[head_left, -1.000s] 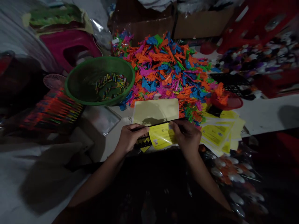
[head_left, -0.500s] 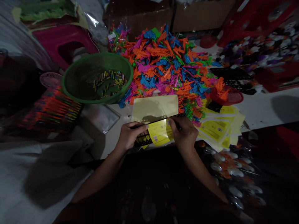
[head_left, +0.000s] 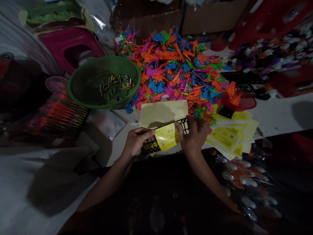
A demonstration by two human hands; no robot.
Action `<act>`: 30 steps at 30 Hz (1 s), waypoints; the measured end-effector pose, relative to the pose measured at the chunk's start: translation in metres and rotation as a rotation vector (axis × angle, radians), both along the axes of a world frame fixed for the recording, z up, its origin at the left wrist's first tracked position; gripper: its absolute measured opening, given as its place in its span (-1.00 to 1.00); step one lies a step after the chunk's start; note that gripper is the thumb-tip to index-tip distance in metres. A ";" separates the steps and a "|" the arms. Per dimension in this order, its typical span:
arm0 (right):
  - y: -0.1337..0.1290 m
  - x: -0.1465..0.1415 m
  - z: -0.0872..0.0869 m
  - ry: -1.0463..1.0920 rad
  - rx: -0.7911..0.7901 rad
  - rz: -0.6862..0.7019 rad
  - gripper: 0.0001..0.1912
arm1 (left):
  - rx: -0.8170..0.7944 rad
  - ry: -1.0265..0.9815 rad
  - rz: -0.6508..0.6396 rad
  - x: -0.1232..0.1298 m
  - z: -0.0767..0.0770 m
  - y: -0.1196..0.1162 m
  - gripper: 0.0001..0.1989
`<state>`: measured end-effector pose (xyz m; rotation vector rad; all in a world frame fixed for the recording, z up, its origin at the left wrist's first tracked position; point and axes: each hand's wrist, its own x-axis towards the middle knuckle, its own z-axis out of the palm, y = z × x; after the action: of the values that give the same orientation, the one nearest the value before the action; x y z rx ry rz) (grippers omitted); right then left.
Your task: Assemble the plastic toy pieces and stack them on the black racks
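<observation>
The left hand (head_left: 134,142) is grasping the left end of a black openwork plastic tray (head_left: 149,147), with the thumb on the upper side. The right hand (head_left: 194,134) is at the right part of the tray, and its thumb lies on the glossy yellow printed label (head_left: 167,137). The label covers the middle of the tray – some black grid shows past both its left and right edges.

The tray is tilted, its right end farther from the body, and it is near the front edge of the white table (head_left: 283,116). Just beyond it lies a blank pale yellow sheet (head_left: 163,112); behind this sheet rises a wide heap of small orange, blue, pink and green plastic pieces (head_left: 171,68), so the room on the far side is narrow. At the left is a round green plastic basin (head_left: 104,104) with small colourful cylinders inside. At the right, yellow printed sheets (head_left: 227,133) spread close to the right hand – farther right, the table has a bare strip along its front edge.
</observation>
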<state>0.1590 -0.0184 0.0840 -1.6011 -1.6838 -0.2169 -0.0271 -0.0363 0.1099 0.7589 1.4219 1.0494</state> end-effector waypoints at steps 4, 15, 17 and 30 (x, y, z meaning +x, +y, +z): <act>0.002 0.000 -0.005 -0.068 0.036 0.052 -0.49 | -0.074 -0.117 0.072 -0.003 -0.004 0.003 -0.69; -0.042 -0.058 -0.050 -0.168 -0.272 1.144 -0.49 | -0.038 -0.112 0.276 -0.040 -0.030 0.007 -0.65; -0.037 -0.052 -0.047 -0.058 -0.265 1.131 -0.67 | 0.103 0.123 0.432 -0.063 -0.027 -0.003 -0.68; 0.057 0.030 -0.046 -0.002 -0.384 -0.213 -0.73 | 0.587 1.270 -0.205 -0.093 -0.124 -0.088 -0.79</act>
<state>0.1887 0.0386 0.0382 -2.0675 -1.6234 0.0022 -0.1199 -0.1247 -0.0138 2.2068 1.9770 0.8009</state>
